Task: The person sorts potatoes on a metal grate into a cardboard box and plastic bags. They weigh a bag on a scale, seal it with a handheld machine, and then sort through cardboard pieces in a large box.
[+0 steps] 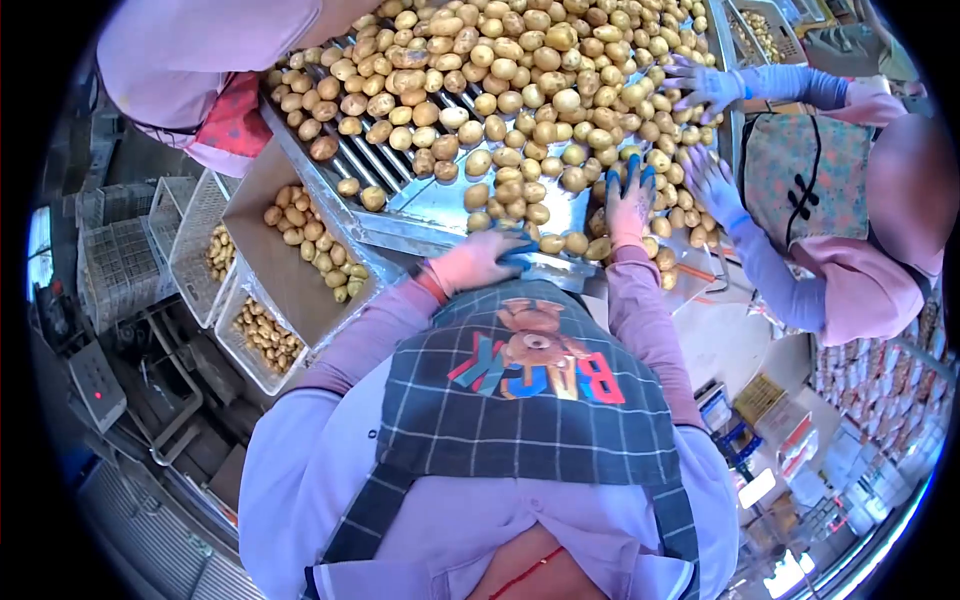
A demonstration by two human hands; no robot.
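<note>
A thick layer of potatoes covers the metal sorting table in front of me. My left hand, in a pink glove with blue fingertips, rests at the table's near edge. Its fingers are stretched out beside a small group of potatoes, and I see nothing held in them. Farther right, my right hand, gloved the same way, lies among the potatoes with its fingers spread. The blue fingertips touch the potatoes around them. What lies under the right palm is hidden.
A bin with potatoes stands left of the table, beside white crates of smaller ones. Metal rollers show at the table's left. On the right, a co-worker's gloved hands reach over the potatoes. Another person stands at upper left.
</note>
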